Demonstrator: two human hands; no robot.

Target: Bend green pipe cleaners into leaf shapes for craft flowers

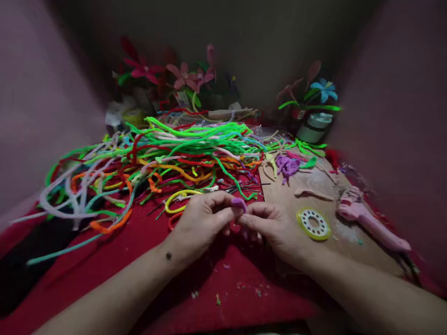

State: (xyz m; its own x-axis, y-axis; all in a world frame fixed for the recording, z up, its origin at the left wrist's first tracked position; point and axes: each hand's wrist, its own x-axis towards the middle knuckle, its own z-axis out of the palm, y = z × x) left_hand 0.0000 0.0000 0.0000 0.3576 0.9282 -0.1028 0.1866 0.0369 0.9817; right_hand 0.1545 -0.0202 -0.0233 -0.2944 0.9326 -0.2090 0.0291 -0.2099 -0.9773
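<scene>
Holding a curled purple pipe cleaner (239, 203) above the bench (206, 284), the left hand (202, 216) and right hand (277, 226) each apply a closed thumb-and-finger grip, set close together, apparently to steady the small piece.

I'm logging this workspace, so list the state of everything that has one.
Purple piece, bent over
Left hand, pinching that piece
Right hand, pinching that piece
Fuzzy stem pile, loose and tangled
Yellow-edged ring, flat on the board
Purple bundle, crumpled, on the board
Pink tool, lying down
Blue flower, petals spread
Pale container, lid state unclear
</scene>
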